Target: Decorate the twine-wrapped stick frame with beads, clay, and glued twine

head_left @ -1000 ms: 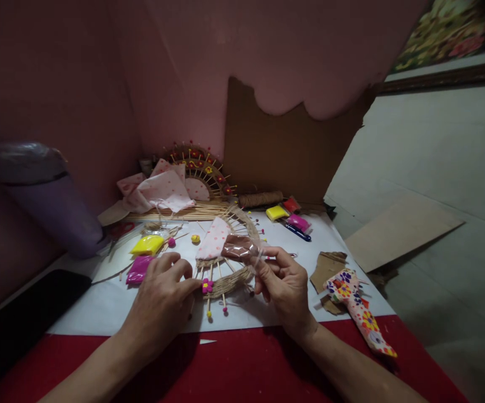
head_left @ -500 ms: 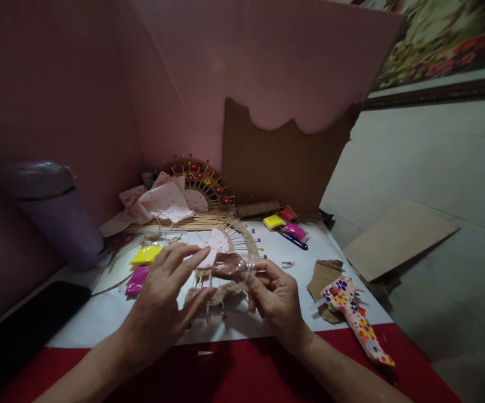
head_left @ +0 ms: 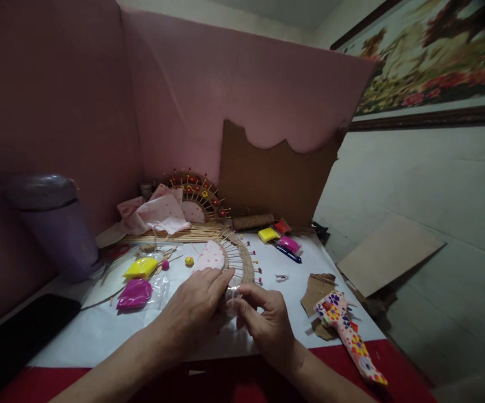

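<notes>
My left hand (head_left: 196, 308) and my right hand (head_left: 263, 322) meet over the near edge of a woven straw ring (head_left: 245, 260) with bead-tipped sticks. Between the fingers of both hands I hold a clear plastic packet of brown clay (head_left: 232, 292). Only a bit of its plastic shows; the left hand covers the clay itself. A pink dotted fabric wedge (head_left: 210, 257) lies inside the ring, just beyond my left fingertips. The ring rests on white paper (head_left: 99, 330).
Yellow (head_left: 140, 267) and magenta (head_left: 134, 293) clay packets lie left. A purple container (head_left: 55, 226) and a dark flat object (head_left: 15, 330) stand further left. A floral glue gun (head_left: 345, 330) and cardboard scraps (head_left: 316, 285) lie right. A twine spool (head_left: 253, 221), pen (head_left: 288, 253) and second decorated ring (head_left: 196, 193) sit behind.
My left hand moved right from the ring's sticks onto the brown clay packet. Both hands and the packet came down and closer to me. The view tilted up.
</notes>
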The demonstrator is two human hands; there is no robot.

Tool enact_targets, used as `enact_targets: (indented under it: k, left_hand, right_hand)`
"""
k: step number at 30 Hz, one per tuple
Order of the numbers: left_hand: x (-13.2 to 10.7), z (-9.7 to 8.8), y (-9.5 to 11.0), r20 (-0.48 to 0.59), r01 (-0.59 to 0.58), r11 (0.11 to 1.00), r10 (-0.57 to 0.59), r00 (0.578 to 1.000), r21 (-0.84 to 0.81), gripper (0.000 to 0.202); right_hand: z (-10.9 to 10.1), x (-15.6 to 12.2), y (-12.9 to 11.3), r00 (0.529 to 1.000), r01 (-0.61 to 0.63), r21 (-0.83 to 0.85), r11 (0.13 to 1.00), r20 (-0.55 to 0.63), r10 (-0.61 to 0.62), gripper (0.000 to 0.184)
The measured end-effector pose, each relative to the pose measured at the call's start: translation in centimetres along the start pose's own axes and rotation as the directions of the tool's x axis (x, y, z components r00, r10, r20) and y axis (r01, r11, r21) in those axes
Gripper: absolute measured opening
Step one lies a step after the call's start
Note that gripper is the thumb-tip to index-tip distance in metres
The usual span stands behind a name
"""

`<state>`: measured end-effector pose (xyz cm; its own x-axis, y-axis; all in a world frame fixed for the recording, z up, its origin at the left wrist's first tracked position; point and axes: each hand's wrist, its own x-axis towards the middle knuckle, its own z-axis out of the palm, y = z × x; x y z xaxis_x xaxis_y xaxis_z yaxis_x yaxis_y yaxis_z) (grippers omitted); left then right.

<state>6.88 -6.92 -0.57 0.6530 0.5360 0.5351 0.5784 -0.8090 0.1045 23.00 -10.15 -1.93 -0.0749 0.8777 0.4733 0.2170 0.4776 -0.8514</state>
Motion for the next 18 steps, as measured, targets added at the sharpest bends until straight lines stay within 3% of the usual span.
enact_targets:
  k: [6,10,18]
  left_hand:
    - [-1.1,0.2,-0.6,-0.007,0.033,0.968,-0.036,0.999,-0.247,0.060]
    - [-1.4,-0.2,-0.7,0.103,0.141,0.923,-0.111,0.988,-0.357,0.053]
    - [-1.0,-1.4,-0.1,0.230,0.253,0.908,-0.181,0.956,-0.334,0.022]
  right_hand:
    - [-0.6,-0.1,0.1,0.964,0.262,-0.245,0.933,0.109,-0.242,0.015]
    - [-0.8,0.2,0.2,0.916,0.401,-0.230,0.887,0.137,-0.378,0.018]
    - [-0.9,0.2,0.6,0.865,0.488,-0.155,0.859,0.221,-0.451,0.038]
